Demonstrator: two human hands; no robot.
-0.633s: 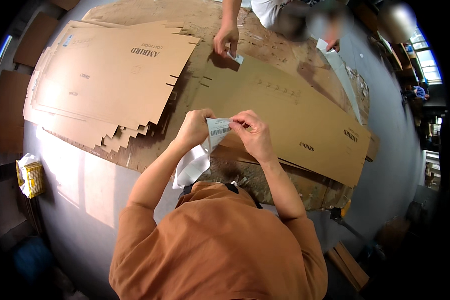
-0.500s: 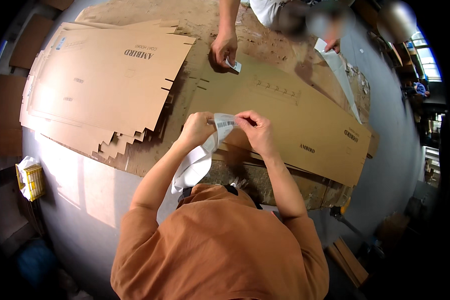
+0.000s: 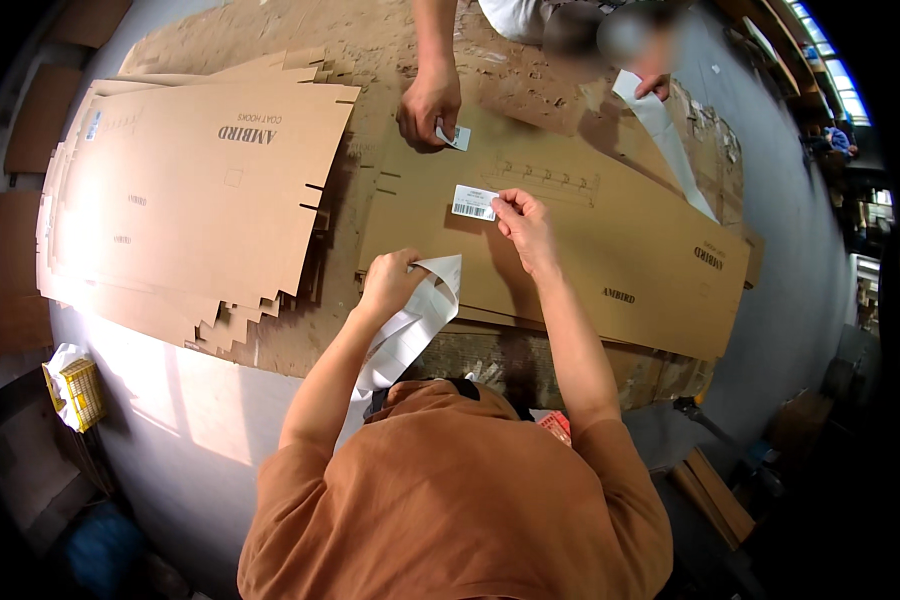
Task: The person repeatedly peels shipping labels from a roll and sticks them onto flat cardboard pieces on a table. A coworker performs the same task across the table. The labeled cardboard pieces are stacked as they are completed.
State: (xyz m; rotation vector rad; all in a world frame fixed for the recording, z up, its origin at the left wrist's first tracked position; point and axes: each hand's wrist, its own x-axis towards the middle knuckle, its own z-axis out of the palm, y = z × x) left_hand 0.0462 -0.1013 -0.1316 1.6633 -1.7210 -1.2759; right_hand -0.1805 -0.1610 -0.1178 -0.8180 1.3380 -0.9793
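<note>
Your right hand point(image 3: 523, 222) is stretched out over the flat brown cardboard carton blank point(image 3: 610, 250) lying in front of you on the bench point(image 3: 220, 400). Its grip is pressed together, thumb and fingertips pinching the right edge of a small white rectangular barcode sticker point(image 3: 474, 202). The sticker lies flat on the upper left part of that blank, just beside a printed row of small outline figures.

Your left hand point(image 3: 390, 283) sits nearer to you, at the near left edge of the same blank. Its grip is closed on the top end of a long white strip of label backing paper point(image 3: 410, 330), which curls over your fingers and hangs down toward your orange shirt.

To your left, a stack of flattened brown carton blanks point(image 3: 190, 190) lies fanned out with notched edges. Across the bench, another person's hand point(image 3: 428, 103) presses a second small white sticker point(image 3: 454, 135) onto the cardboard, well apart from yours. A further white paper strip point(image 3: 665, 140) trails along the far right side. A small yellow crate point(image 3: 80, 390) sits below the bench at the left.
</note>
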